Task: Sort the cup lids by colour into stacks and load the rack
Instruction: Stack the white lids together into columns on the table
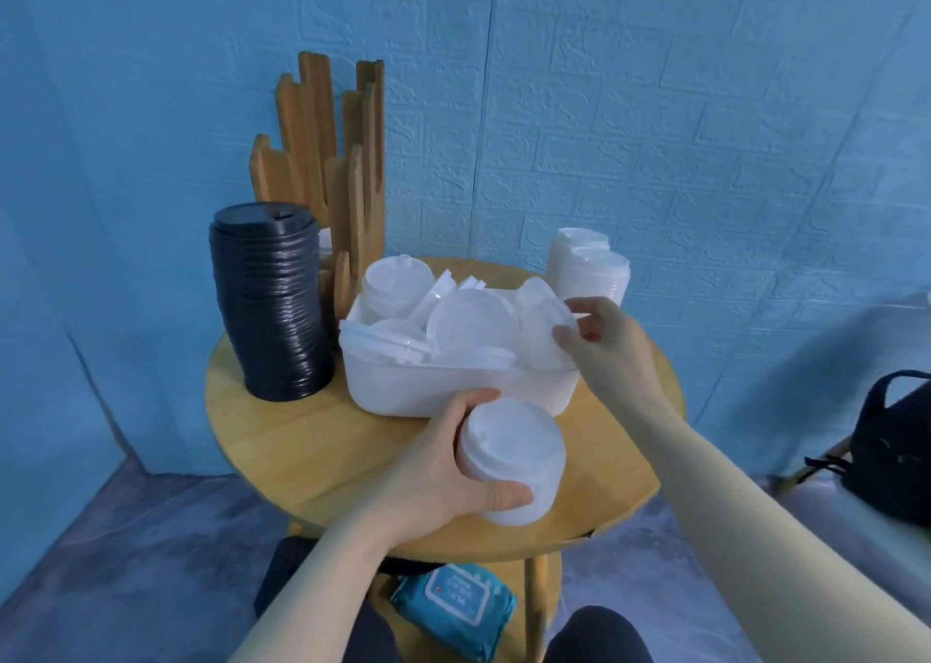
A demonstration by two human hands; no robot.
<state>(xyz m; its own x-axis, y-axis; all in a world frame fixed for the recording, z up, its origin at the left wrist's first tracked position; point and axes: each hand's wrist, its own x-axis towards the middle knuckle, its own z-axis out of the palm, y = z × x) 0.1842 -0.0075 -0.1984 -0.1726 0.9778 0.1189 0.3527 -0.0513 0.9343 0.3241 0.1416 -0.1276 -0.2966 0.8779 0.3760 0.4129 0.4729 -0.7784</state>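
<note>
A white bin (403, 390) full of loose white lids sits mid-table. My left hand (443, 466) grips a short stack of white lids (514, 461) just in front of the bin. At the bin's right end, my right hand (604, 345) pinches a white lid (546, 330). A tall stack of black lids (272, 304) stands at the left. Behind it rises the wooden rack (327, 158). Two white lid stacks (589, 264) stand at the back right.
The round wooden table (322, 440) has bare surface at front left. A blue wipes pack (453, 607) lies on a lower shelf. A dark bag (891, 446) sits at the right. Blue wall behind.
</note>
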